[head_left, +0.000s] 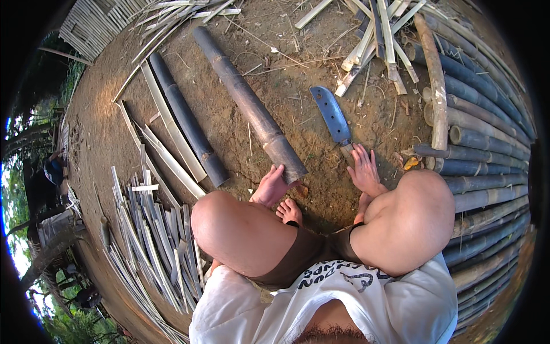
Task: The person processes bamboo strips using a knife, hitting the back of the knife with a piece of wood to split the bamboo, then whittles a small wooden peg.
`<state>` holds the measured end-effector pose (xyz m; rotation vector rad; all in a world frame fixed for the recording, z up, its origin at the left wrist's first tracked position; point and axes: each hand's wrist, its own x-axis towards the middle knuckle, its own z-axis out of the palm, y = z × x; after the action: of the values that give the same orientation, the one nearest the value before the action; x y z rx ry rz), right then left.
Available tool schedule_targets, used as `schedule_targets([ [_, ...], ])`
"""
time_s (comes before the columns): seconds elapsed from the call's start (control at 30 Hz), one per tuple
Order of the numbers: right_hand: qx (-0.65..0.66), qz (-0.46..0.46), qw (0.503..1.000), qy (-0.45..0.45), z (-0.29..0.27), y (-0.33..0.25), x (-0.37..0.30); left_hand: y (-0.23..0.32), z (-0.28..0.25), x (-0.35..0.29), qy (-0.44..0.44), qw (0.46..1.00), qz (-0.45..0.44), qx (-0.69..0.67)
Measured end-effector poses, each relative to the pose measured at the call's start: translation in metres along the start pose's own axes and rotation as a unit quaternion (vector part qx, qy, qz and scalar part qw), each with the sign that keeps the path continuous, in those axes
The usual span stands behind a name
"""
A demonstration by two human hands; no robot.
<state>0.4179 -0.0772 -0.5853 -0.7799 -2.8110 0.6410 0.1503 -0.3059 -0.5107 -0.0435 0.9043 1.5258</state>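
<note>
Soft, even daylight falls on the dirt ground [240, 132] with only faint shadows, sharp at centre, while fisheye distortion bows the bamboo poles [487, 149] toward a black rim and blown-out sky at left.

- Bare brown dirt ground [321, 189] carries everything; dry fibres and chips scattered over it.
- Centre: long dark bamboo pole [249, 106], lying flat, running 11 to 5 o'clock.
- Just right of its near end: big knife [332, 116], blade flat on the dirt, tip toward 11 o'clock.
- 9–10 o'clock: shorter dark bamboo section [186, 126], pale split slats [172, 129] alongside it.
- 7–8 o'clock: loose heap of thin grey-white split strips [152, 229].
- 12–1 o'clock: pile of pale split pieces [378, 40].
- 2–5 o'clock: stack of whole dark bamboo poles [487, 149], one tan pole [436, 80] across them.
</note>
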Motion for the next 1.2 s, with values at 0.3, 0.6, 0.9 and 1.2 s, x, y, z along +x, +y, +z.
schedule_targets([
  [0.3, 0.012, -0.008, 1.000, 0.007, 0.000, -0.005, 0.004, -0.052, -0.011, -0.008, 0.010, 0.997, -0.070, 0.011],
  [0.6, 0.018, -0.003, 1.000, 0.005, 0.000, -0.002, 0.004, -0.065, -0.014, 0.005, 0.068, 0.993, -0.077, 0.064],
  [0.9, 0.246, -0.043, 0.968, -0.006, -0.029, -0.071, 0.052, -0.068, -0.017, 0.005, 0.001, 0.994, -0.102, 0.036],
  [1.2, 0.650, 0.269, 0.643, -0.302, -0.003, -0.096, 0.094, -0.024, 0.042, -0.019, -0.066, 0.958, -0.219, 0.174],
])
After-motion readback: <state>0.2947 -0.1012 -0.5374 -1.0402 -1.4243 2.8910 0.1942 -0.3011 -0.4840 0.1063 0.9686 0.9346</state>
